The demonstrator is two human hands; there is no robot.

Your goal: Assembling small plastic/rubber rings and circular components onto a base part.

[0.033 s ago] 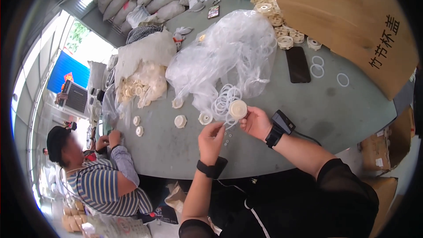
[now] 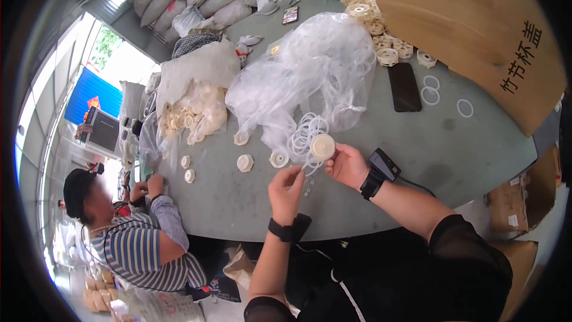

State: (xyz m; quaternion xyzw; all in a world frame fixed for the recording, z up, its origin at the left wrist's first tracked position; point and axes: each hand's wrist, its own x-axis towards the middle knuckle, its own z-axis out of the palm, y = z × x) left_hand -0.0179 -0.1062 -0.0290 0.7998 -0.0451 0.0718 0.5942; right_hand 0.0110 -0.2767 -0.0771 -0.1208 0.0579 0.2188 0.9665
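Observation:
In my right hand [image 2: 350, 168] is a round cream plastic lid [image 2: 322, 146], its flat disc face turned up and my fingers closed on its right edge. My left hand [image 2: 286, 188] is just left of it, thumb and forefinger pinched together at the edge of a thin white ring [image 2: 311, 172]. The lid partly covers this ring. Behind the lid lies a loose heap of white translucent rings [image 2: 307, 131]. An open-centred cream lid part [image 2: 278, 158] rests beyond my left hand. Several tiny washers [image 2: 307, 191] lie on the table between my hands.
A large clear plastic bag [image 2: 304, 65] fills the table's middle. A black phone [image 2: 405, 87], loose rings [image 2: 465, 108] and a cardboard box [image 2: 465, 30] are at right. More cream parts [image 2: 387, 56] are piled beside the box. A co-worker [image 2: 140, 232] sits at left.

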